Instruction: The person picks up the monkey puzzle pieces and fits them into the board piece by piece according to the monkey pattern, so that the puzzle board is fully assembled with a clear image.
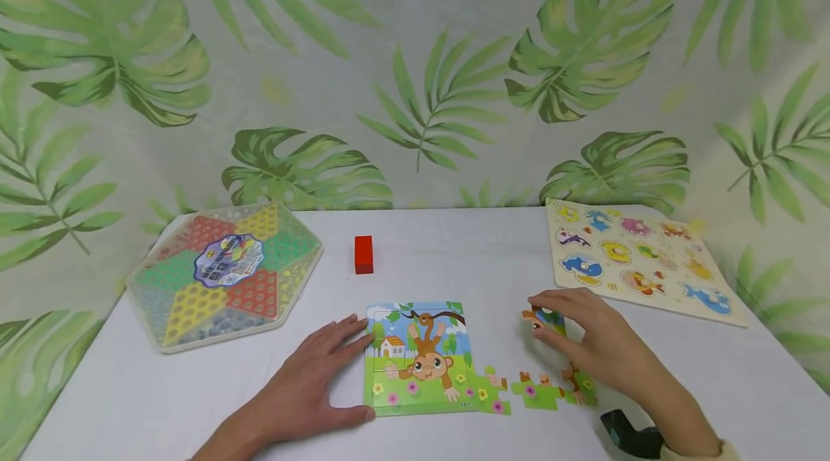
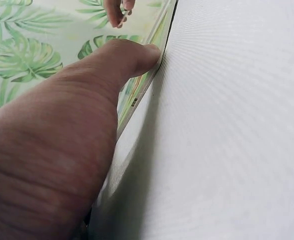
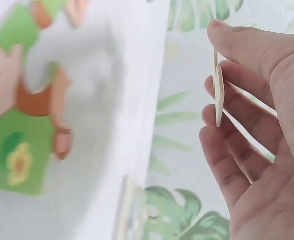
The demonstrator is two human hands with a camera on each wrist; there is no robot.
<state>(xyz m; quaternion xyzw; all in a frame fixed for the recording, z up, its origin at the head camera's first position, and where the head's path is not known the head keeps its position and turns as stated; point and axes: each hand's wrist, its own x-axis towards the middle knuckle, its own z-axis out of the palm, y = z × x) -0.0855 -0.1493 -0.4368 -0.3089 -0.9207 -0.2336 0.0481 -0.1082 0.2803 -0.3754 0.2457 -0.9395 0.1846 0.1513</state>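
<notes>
A square monkey jigsaw puzzle (image 1: 415, 360) lies flat on the white table. My left hand (image 1: 314, 374) rests along its left side, fingers near the upper edge and thumb at the bottom left corner. In the left wrist view the thumb (image 2: 147, 55) touches the board's edge. To the right of the board, my right hand (image 1: 593, 335) pinches a jigsaw piece (image 1: 550, 317) above the table. Edge-on in the right wrist view, that thin piece (image 3: 219, 97) sits between thumb and fingers. Loose jigsaw pieces (image 1: 538, 395) lie below this hand, partly hidden by it.
A hexagonal board game (image 1: 223, 274) with coloured star points lies on the left. Behind the puzzle stands a red block (image 1: 364, 254). At the back right is a wooden sea-animal peg board (image 1: 638, 259). A leaf-print cloth (image 1: 441, 79) hangs behind the table.
</notes>
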